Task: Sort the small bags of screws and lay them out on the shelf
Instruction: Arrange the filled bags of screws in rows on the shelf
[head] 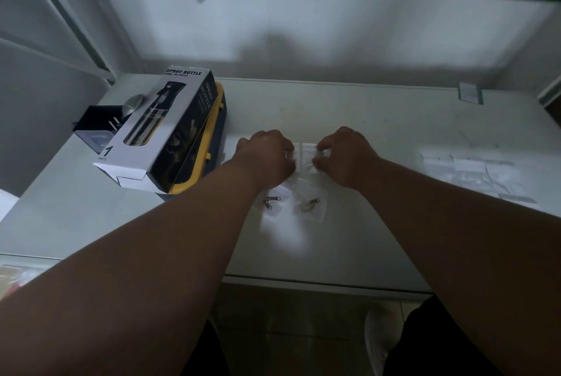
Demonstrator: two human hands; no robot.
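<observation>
Both your arms reach forward over the pale shelf (349, 120), and your hands meet near its middle. Your left hand (267, 157) lies knuckles up, its fingers (288, 152) curled down onto a small clear bag (297, 150); whether they pinch it or only press on it is hidden by the hand itself. Your right hand (346, 157) sits just beside it, with fingers (321, 150) bent in and closed on the edge of a second clear bag (309, 152), thumb and forefinger nipping the plastic. The two bags lie side by side, touching or nearly so, between your hands.

Nearer to you, just below your wrists, two more bags rest flat on the shelf: the left bag with silver screws (272, 202) and the right bag with brass-coloured screws (310, 204), close together but apart.

Well off to your right lies a group of further clear bags (473, 172), overlapping one another; their contents are too blurred to tell.

To your left, a spray bottle box (164, 129) lies tilted on top of a yellow and dark case (212, 144), with a black holder (97, 123) behind it.
</observation>
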